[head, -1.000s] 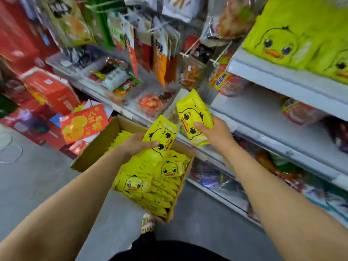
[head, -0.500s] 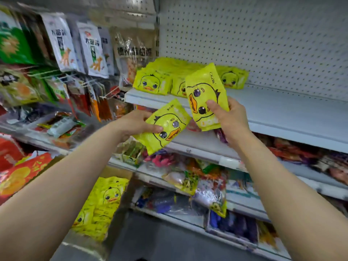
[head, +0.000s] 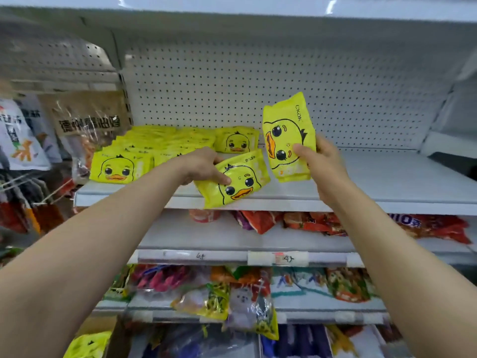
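left hand (head: 204, 164) grips a flat yellow plastic snack packet printed with a duck face (head: 233, 180), thumb curled on its front, the packet tilted over the front edge of the white metal shelf (head: 387, 182). right hand (head: 321, 164) pinches a second yellow duck-face packet (head: 287, 136) upright above the shelf, apart from it. a row of matching yellow packets (head: 144, 153) lies on the shelf, left of both hands. white pegboard back panel (head: 258, 81) behind.
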A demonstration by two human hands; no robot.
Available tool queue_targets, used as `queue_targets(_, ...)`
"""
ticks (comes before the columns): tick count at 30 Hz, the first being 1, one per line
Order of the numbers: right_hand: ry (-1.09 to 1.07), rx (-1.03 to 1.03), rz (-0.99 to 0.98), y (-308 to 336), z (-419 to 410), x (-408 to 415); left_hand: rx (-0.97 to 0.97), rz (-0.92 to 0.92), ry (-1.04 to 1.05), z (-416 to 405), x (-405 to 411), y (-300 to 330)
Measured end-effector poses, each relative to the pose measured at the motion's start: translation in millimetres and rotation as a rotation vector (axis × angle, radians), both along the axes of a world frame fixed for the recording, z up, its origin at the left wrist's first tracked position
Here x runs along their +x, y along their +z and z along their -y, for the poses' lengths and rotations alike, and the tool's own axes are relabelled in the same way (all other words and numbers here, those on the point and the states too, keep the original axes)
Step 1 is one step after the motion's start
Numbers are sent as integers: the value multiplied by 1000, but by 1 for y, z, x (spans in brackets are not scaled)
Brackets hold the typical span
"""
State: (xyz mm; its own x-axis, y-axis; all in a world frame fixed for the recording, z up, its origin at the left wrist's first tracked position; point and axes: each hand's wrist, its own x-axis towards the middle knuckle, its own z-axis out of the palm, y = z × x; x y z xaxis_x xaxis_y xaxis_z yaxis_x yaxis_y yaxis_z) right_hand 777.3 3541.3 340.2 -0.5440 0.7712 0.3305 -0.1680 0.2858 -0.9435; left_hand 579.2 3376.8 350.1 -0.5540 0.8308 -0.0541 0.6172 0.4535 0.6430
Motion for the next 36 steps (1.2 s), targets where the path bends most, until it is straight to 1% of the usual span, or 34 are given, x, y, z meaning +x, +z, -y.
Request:
queue_targets(3, 7, 18, -4, 2, -32, -17, -28, -73, -42, -50, -24, 9)
queue_targets(5, 5, 19, -4, 4, -53, -33, -28, -86, -61, -81, -45, 13)
queue_targets(8, -13, 25, -22, 6, -82, -63, -93, -216, -58, -122, -87, 16)
queue_targets(11, -51, 34, -32, 8, -105, -94, -150, -299, -35, -152, -126, 16)
queue_targets(14, -80, 38, -47, 8, -128, -121, -187, -344, -83, -175, -163, 11)
queue_targets(18, -105, 36, -46, 3, -152, -147, -199, -365, -163, -197, -192, 4)
queue_targets(24, -106, 44, -7, -3, -181, -171, -184, -435, -214, -220, -217, -4)
queue_targets(31, -78, 55, 5, 1, -208, -185, -126, -488, -157, -231, -230, -11)
queue_targets(36, -47, 62, 24, 0, -218, -194, -80, -583, -64, -232, -230, -16)
